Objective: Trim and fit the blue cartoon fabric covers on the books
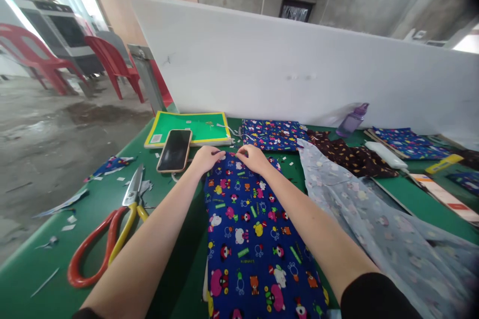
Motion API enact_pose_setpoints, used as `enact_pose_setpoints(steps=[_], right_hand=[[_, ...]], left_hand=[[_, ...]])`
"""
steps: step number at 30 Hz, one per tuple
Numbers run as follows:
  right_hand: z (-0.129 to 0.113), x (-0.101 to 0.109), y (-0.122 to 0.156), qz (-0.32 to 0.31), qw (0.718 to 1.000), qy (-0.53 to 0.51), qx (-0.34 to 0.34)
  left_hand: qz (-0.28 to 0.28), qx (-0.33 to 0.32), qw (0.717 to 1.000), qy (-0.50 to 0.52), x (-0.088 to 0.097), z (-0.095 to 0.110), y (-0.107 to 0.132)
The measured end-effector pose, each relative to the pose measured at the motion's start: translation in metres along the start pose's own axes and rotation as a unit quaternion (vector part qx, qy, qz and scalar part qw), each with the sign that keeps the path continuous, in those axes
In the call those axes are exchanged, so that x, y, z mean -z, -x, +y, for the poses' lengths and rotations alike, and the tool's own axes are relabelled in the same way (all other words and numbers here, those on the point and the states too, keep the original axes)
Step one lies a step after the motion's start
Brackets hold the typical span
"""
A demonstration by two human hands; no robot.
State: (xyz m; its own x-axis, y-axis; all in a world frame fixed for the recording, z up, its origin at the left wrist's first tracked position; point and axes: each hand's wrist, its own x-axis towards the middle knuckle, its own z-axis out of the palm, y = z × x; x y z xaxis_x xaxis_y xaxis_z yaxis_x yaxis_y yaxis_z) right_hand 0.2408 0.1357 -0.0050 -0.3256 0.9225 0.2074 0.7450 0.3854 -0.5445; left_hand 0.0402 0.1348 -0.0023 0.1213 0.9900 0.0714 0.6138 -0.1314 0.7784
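A long strip of blue cartoon-print fabric [254, 239] lies on the green table [33, 264], running away from me. My left hand [205, 158] and my right hand [253, 157] are both at its far end, fingers pinched on the fabric's top edge, close together. A smartphone [174, 150] lies face up just left of my left hand. Large scissors with red and yellow handles [112, 232] rest on the table to the left of my left forearm.
A green cutting mat [198, 126] and folded blue print fabric [273, 134] lie beyond my hands. Pale grey print fabric [377, 224], brown fabric [348, 157], a purple bottle [352, 120] and a ruler [445, 195] lie to the right. A white board [299, 70] backs the table. Red chairs [112, 62] stand at the left.
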Motion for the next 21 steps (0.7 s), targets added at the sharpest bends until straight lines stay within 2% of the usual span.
enact_pose_setpoints(steps=[5,14,18,19,21], right_hand=[[-0.008,-0.005,-0.008,-0.039,0.999,0.002,-0.021],[-0.003,-0.008,-0.010,-0.055,0.997,-0.039,-0.031],[0.002,0.010,-0.004,-0.012,0.997,-0.078,-0.016],[0.005,0.018,-0.001,0.006,0.996,-0.082,-0.027],[0.014,0.037,0.006,0.014,0.995,-0.044,-0.090]], left_hand=[[-0.010,0.017,0.999,-0.027,-0.003,-0.003,-0.002],[-0.016,0.010,0.999,-0.049,-0.008,-0.010,-0.002],[0.000,0.013,0.996,-0.089,-0.009,-0.011,-0.003],[0.003,0.015,0.995,-0.098,-0.009,-0.011,-0.003],[0.010,0.020,0.993,-0.113,-0.009,-0.010,-0.003]])
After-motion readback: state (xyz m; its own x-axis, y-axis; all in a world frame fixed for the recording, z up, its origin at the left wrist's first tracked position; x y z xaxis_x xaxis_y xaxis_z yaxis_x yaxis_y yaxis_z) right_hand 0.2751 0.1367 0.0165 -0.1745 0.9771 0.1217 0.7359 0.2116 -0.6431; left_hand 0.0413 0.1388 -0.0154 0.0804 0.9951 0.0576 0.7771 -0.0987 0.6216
